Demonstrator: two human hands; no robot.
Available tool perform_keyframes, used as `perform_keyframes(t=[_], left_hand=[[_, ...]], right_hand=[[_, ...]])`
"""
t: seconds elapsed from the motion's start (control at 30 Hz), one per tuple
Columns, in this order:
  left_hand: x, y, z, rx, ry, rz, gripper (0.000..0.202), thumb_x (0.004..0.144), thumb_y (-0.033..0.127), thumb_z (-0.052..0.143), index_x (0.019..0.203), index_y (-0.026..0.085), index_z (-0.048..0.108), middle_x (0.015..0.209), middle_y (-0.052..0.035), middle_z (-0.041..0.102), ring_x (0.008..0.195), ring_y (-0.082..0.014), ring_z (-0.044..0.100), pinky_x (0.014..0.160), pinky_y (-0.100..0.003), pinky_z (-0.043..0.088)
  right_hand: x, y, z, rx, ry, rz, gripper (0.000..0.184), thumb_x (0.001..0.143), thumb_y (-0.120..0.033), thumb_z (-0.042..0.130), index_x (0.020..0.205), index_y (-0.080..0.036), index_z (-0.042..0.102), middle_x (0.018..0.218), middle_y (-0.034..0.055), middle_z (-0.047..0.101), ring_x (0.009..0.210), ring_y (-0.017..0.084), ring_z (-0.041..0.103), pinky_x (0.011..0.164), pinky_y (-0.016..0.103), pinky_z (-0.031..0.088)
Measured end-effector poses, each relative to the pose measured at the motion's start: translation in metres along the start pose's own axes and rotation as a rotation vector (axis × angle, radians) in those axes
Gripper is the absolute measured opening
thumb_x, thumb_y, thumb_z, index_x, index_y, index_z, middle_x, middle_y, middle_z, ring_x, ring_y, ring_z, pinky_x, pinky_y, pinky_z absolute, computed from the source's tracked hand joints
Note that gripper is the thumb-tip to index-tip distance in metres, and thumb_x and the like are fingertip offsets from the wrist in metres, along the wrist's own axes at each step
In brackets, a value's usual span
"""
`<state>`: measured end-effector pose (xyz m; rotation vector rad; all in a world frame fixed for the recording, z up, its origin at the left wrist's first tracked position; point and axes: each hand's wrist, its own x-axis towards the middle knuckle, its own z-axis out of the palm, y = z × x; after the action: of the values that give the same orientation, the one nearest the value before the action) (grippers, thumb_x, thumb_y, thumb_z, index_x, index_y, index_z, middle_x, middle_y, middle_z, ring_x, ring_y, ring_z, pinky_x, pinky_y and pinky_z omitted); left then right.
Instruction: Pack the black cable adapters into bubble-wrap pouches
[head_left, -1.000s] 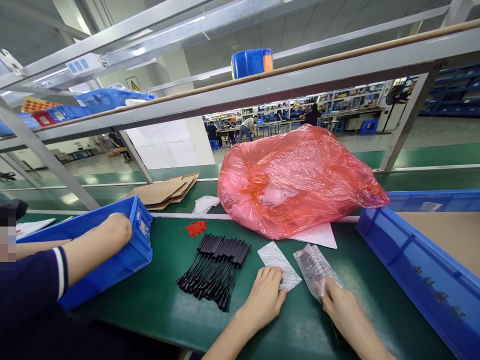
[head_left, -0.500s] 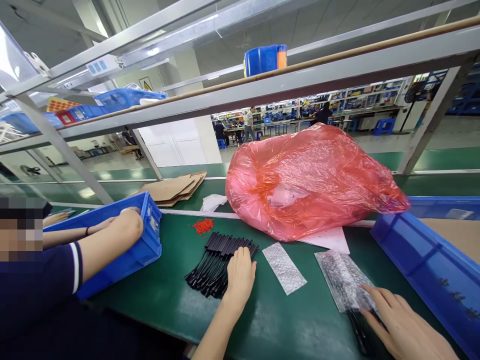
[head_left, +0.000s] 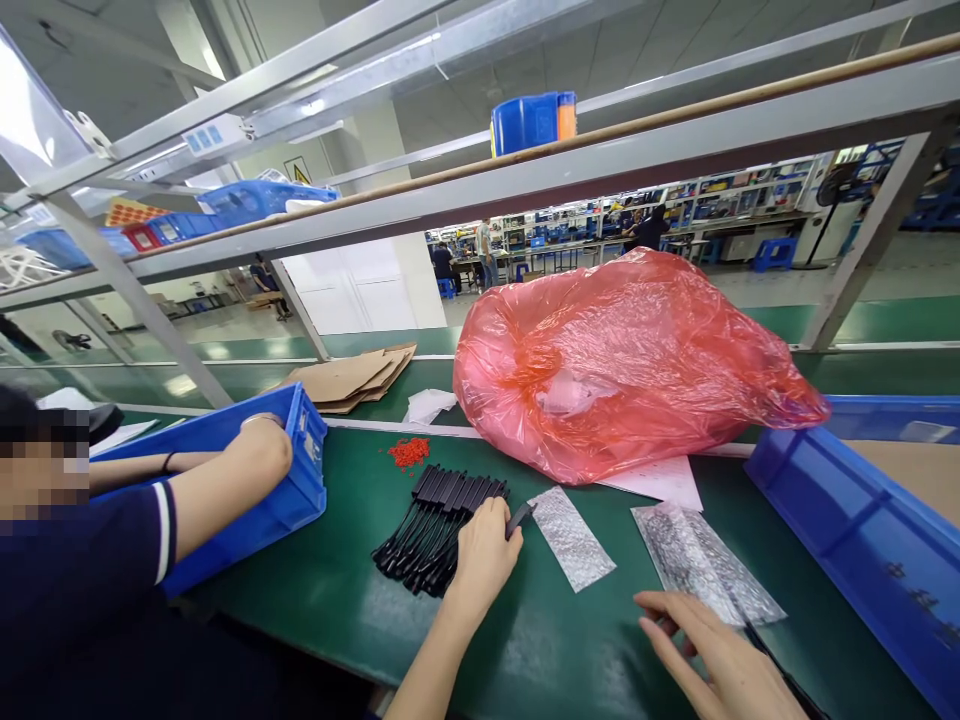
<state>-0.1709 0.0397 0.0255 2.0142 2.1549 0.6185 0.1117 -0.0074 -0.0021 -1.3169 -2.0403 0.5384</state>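
Black and slim, a module [head_left: 519, 518] sits pinched in the left hand [head_left: 484, 555]. The right hand [head_left: 712, 650], fingers parted, is near a bubble-wrap pouch [head_left: 686, 550].

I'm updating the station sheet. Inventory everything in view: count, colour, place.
Cables: overlapping row, uncountable, black, mid-table
Red bits: one heap, red, behind the cables
Bubble bags: two, clear, right of the cables
Red bag: one, translucent red, table's back
Papers: several, white, by the red bag, far left
Cardboard: one stack, brown, back left
Bins: two, blue, left and right
Table: one, green, foreground
Shelf: one, grey, above the table, bearing mostly blue containers
Stools: several, blue, background
Fans: two, dark, far left and right
Other people: several, mostly dark clothing, background
Co-worker: one, navy sleeve, arms in left bin
Left hand: one, bare, holding a black connector beside the cables
Right hand: one, bare, open, at the right bubble bag's near edge
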Motion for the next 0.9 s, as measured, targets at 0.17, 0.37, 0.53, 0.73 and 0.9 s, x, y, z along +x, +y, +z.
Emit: perform_keyframes(t=[0.17, 0.37, 0.53, 0.73, 0.9], left_hand=[[-0.014, 0.024, -0.034, -0.723, -0.095, 0.054, 0.016, 0.09, 0.033, 0.061, 0.087, 0.019, 0.054, 0.08, 0.0014, 0.056, 0.073, -0.0133, 0.053, 0.069, -0.025, 0.043], [-0.032, 0.065, -0.04, -1.351, -0.255, 0.045, 0.044, 0.085, 0.055, 0.071, 0.087, 0.017, 0.05, 0.081, 0.0006, 0.053, 0.071, -0.0116, 0.052, 0.067, -0.024, 0.045], [-0.044, 0.075, -0.027, -1.435, -0.308, 0.085, 0.047, 0.084, 0.057, 0.075, 0.09, 0.016, 0.052, 0.085, -0.0012, 0.055, 0.075, -0.0118, 0.052, 0.071, -0.024, 0.043], [-0.008, 0.058, -0.019, -0.964, -0.225, 0.212, 0.039, 0.104, 0.05, 0.042, 0.086, 0.018, 0.057, 0.083, -0.0022, 0.06, 0.079, -0.0162, 0.056, 0.075, -0.028, 0.047], [0.037, 0.049, 0.013, -0.021, -0.102, 0.176, 0.01, 0.093, 0.016, 0.057, 0.102, 0.015, 0.062, 0.112, -0.0136, 0.064, 0.114, -0.0294, 0.054, 0.098, -0.044, 0.046]], right_hand=[[0.008, -0.022, 0.003, 0.204, -0.102, 0.055, 0.033, 0.099, -0.052, 0.051, 0.113, -0.03, 0.072, 0.106, 0.0043, 0.076, 0.078, 0.02, 0.071, 0.069, 0.025, 0.059], [0.021, -0.057, -0.002, 0.485, -0.149, 0.089, 0.042, 0.1, -0.059, 0.048, 0.112, -0.029, 0.075, 0.105, 0.0051, 0.076, 0.097, 0.024, 0.07, 0.087, 0.028, 0.056], [0.021, -0.065, 0.0, 0.659, -0.209, 0.157, 0.064, 0.097, -0.073, 0.038, 0.073, -0.023, 0.07, 0.061, 0.0005, 0.059, 0.05, 0.014, 0.042, 0.057, 0.026, 0.047], [0.014, -0.054, 0.005, 0.771, -0.259, 0.332, 0.071, 0.087, -0.086, 0.043, 0.103, -0.022, 0.07, 0.067, -0.0002, 0.059, 0.05, 0.012, 0.031, 0.046, 0.026, 0.026], [0.012, -0.055, 0.005, 0.828, -0.262, 0.386, 0.073, 0.084, -0.088, 0.046, 0.104, -0.022, 0.069, 0.069, 0.0008, 0.061, 0.048, 0.01, 0.031, 0.044, 0.024, 0.024]])
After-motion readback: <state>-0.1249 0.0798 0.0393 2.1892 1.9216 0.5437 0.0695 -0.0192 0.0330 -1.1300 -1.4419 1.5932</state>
